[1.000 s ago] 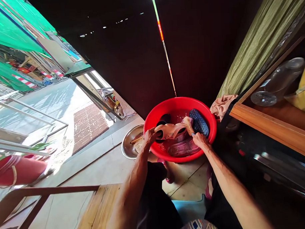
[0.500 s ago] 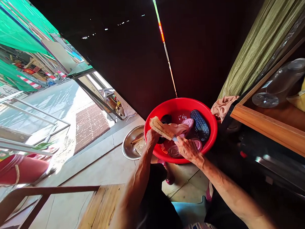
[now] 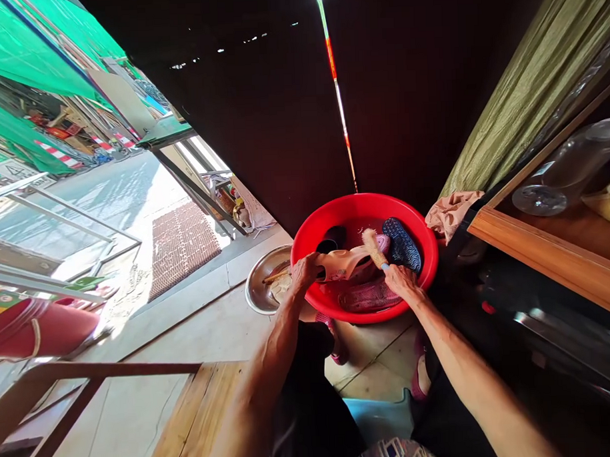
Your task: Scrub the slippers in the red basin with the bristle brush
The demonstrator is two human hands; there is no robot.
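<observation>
My left hand [image 3: 305, 272] is closed on one end of a pale pink slipper [image 3: 339, 264] at the left side of a red basin [image 3: 354, 201]. In my right hand [image 3: 401, 278] is the handle of a scrubbing brush [image 3: 373, 246], its tan bristles by the slipper's far end; whether they touch it I cannot tell. A dark blue slipper [image 3: 404, 246] leans on the basin's right wall with its patterned sole showing. Near my right hand lies a maroon slipper [image 3: 365, 297] in the water. A purple-pink slipper [image 3: 384, 242] is partly hidden behind the brush.
Left of the basin stands a metal bowl [image 3: 257, 290] with a stick in it. A wooden bench [image 3: 201, 405] is at lower left and a wooden-edged cabinet [image 3: 541, 263] at right. Dark panels [image 3: 281, 122] rise behind the basin. A brown mat [image 3: 183, 246] lies by the doorway.
My right hand has moved the brush rightward, from above my left hand to the slipper's far end. More of the pale pink slipper shows now. My left hand keeps its grip.
</observation>
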